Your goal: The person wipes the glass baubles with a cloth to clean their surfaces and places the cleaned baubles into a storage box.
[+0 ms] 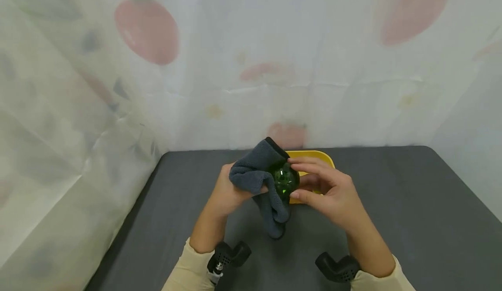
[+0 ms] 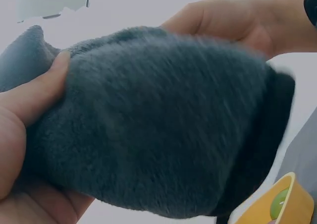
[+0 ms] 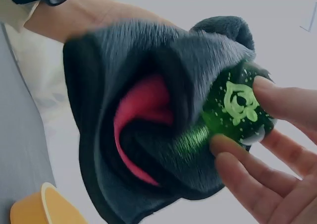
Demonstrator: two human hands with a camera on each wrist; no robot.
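Just in front of the yellow tray (image 1: 313,155), above the dark table (image 1: 412,204), a small green glass object (image 1: 285,180) is held up between both hands. It is pinched by the fingertips (image 3: 233,147) of the right hand (image 1: 331,193), thumb below and fingers above. The left hand (image 1: 227,191) is curled around a grey cloth (image 1: 256,173), which is pressed against the object's left side and hangs down towards the table.

The wiping is judged to be under way, not finished: part of the object is wrapped in the cloth, while the end nearest the right hand is bare. How much has been cleaned cannot be told, and the object has not been set down in the tray.

From the head view, only a dark green gleam is given. In the right wrist view, a pale green emblem on the object's face (image 3: 237,102) and a pink inner layer of the cloth (image 3: 141,105) are revealed. In the left wrist view, the object is hidden entirely behind the cloth (image 2: 163,120), though something green is glimpsed inside the tray's corner (image 2: 280,199).
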